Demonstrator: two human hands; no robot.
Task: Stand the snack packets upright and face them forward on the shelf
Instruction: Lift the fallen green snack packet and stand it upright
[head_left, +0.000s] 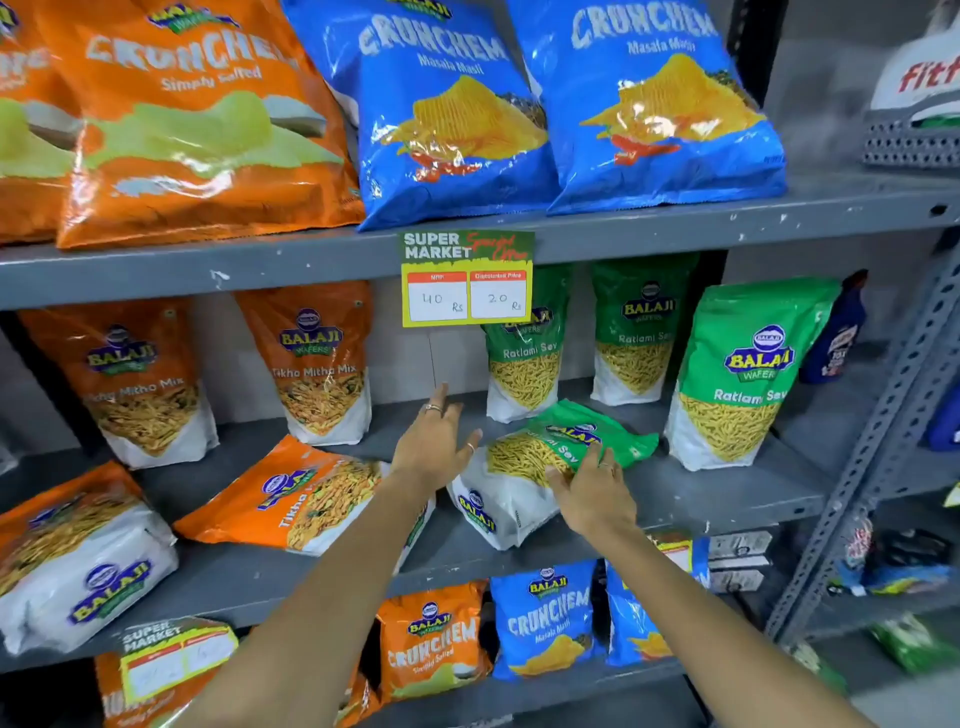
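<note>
Price tag hangs off upper shelf edge, covers the top of the rear-left green Ratlami Sev packet. Leftmost orange packets cut off by frame edge; items at far right blurred, unreadable.

Both arms reach forward from bottom of frame over the middle shelf. Left hand palm down, fingers spread apart, hovering over bare shelf just left of the fallen green packet, not clearly touching it. Right hand lies on that packet's front, fingers slightly apart and pressed on it; grip underneath not visible.

Fallen packet lies flat, face up, long axis diagonal: white base toward front-left, green top toward back-right. Two orange Tikha Mitha Mix packets also lie flat at front-left. Standing green packet upright, facing forward, to the right.
</note>
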